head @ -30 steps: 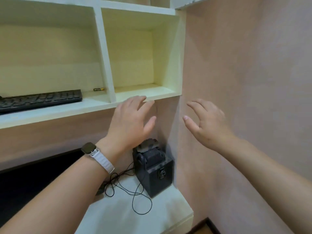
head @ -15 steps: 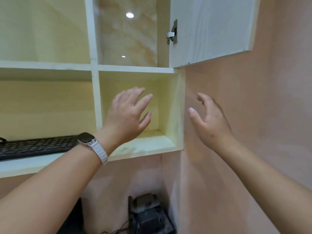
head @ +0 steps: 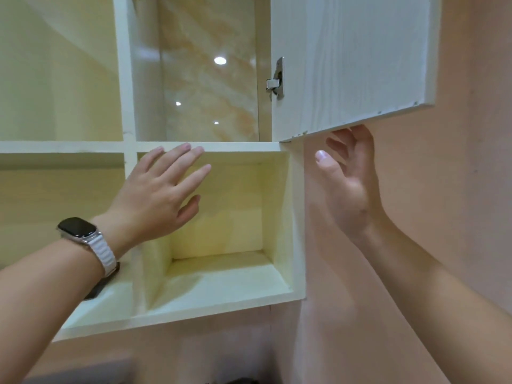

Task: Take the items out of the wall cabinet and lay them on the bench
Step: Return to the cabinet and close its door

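Observation:
The cream wall cabinet [head: 130,146] fills the view, and its white door [head: 346,65] stands swung open at the upper right. My left hand [head: 163,189] is open with fingers spread in front of the lower right cubby [head: 221,275], which holds nothing. My right hand [head: 349,184] is raised under the door, fingers apart, with the fingertips touching the door's bottom edge. A dark corner of the keyboard [head: 101,285] shows behind my left wrist on the lower left shelf. The upper compartment [head: 207,87] has a glossy marble back and shows no items.
A metal hinge [head: 277,79] joins the door to the cabinet side. A pink wall [head: 471,217] runs along the right, close behind my right hand. A smartwatch [head: 79,227] with a white strap is on my left wrist. A dark object [head: 241,381] peeks in at the bottom edge.
The view has tilted up from the bench to the upper cabinet. Both hands have risen, and my right hand has reached the open door's bottom edge.

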